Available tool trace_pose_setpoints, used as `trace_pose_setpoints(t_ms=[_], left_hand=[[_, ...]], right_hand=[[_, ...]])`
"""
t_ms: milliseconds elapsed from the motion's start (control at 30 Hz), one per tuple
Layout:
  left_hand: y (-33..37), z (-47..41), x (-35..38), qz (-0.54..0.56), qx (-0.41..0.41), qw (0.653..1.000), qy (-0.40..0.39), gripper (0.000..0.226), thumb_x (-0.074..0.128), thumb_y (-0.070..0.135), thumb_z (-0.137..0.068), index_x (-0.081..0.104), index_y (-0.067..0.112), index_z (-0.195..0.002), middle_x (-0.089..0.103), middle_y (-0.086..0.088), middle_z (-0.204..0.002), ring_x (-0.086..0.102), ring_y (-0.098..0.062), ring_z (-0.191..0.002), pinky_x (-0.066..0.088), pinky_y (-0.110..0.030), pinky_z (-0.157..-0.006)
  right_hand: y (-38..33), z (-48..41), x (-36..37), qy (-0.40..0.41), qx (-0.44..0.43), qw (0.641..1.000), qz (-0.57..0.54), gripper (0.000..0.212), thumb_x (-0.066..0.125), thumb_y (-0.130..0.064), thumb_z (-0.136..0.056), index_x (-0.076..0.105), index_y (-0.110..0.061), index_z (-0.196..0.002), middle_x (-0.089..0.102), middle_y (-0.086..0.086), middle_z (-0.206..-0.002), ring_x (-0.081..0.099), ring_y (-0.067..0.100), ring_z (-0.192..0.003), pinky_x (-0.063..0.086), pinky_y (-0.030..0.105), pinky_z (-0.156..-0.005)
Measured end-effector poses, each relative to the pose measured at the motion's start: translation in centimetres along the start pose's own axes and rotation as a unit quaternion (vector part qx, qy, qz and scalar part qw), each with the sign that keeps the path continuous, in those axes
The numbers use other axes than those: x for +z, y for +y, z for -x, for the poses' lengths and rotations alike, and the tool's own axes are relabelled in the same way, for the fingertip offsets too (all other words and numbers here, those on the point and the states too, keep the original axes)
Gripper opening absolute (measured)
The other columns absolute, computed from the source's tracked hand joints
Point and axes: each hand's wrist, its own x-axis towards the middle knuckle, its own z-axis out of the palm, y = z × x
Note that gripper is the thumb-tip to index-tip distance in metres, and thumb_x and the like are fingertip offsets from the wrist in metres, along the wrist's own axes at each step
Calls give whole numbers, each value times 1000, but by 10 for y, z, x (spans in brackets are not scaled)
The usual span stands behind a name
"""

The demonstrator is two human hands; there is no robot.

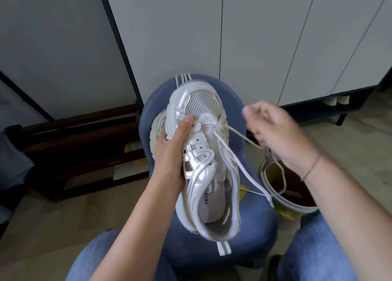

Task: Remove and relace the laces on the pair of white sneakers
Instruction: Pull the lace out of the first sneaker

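Observation:
My left hand (171,151) grips a white and silver sneaker (203,153) by its left side, thumb on the toe end near the lowest eyelets, toe pointing away from me. Most eyelets are bare; a white lace (244,166) runs out from the eyelets near the toe. My right hand (273,132), blurred, pinches that lace to the right of the shoe, and the lace's loose end hangs down toward the chair's right edge. A second white sneaker (158,128) lies partly hidden under the held one on the blue chair.
The blue padded chair (250,234) stands between my knees in jeans. A pale bucket (282,202) with brown contents sits on the floor to the right. White cabinet doors (254,37) rise behind the chair, dark wooden slats (80,136) to the left.

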Motion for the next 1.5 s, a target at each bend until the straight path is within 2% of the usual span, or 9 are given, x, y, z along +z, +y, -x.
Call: trace_pose_setpoints(t_ms=[167,267,367,500,633,733,967,1233,1500], left_hand=[[-1,-1,-1,4,5,1000,-1,70,77,41,-63,63,13,-125,74,-11,-109,73,-29,-98,58,-44,-88],[0,0,-3,12,0,1000,4,66,76,39,-65,64,14,-124,75,-10,-108,73,-28,-97,59,-44,-87],[2,-3,-7,20,-10,1000,4,62,75,40,-72,63,13,-126,74,-11,-109,73,-29,-97,59,-43,-85],[2,-4,-6,18,-9,1000,9,71,77,43,-66,61,14,-128,74,-10,-110,73,-28,-97,58,-46,-87],[-1,-1,-2,3,-6,1000,-1,70,77,43,-64,62,15,-126,75,-9,-109,73,-28,-97,58,-46,-87],[-2,0,0,-1,1,1000,-3,68,78,41,-63,63,14,-124,75,-11,-108,73,-29,-96,58,-46,-87],[-3,0,1,3,9,1000,-9,65,77,36,-64,64,11,-122,75,-12,-105,73,-30,-94,60,-40,-79],[-2,1,2,6,11,1000,-17,66,77,36,-65,63,11,-124,75,-12,-107,73,-30,-95,60,-40,-81],[-1,-2,-3,13,7,1000,-13,71,77,42,-64,62,13,-127,74,-11,-110,73,-29,-98,58,-43,-85]], right_hand=[[-4,6,15,-47,-87,978,183,40,56,-48,-86,59,-13,-69,53,5,-60,43,7,-56,32,22,-53],[-5,0,9,3,-28,997,-75,31,51,-25,-96,54,-16,-66,44,-5,-59,35,5,-54,27,17,-49],[-5,-10,-9,71,51,896,-435,41,43,-22,-98,52,-16,-59,57,-1,-68,55,12,-66,42,23,-61],[-6,-10,-16,64,100,796,-593,45,37,-30,-101,49,-14,-60,62,3,-66,69,17,-72,59,37,-75],[-3,-3,8,43,69,924,-374,34,36,-27,-102,37,-15,-70,36,-5,-49,28,11,-43,40,25,-47],[-2,2,23,39,-14,992,-118,28,50,-39,-93,47,-15,-80,43,-10,-49,36,8,-45,36,26,-48],[1,6,30,76,-178,959,206,37,51,-47,-91,59,-12,-77,57,3,-57,50,18,-56,40,31,-53],[5,4,30,46,-201,953,224,60,46,-52,-94,48,-2,-61,40,3,-52,39,17,-54,30,22,-51],[0,-5,20,114,2,955,-272,42,53,-18,-96,48,-21,-55,38,-6,-49,36,11,-48,39,27,-54]])
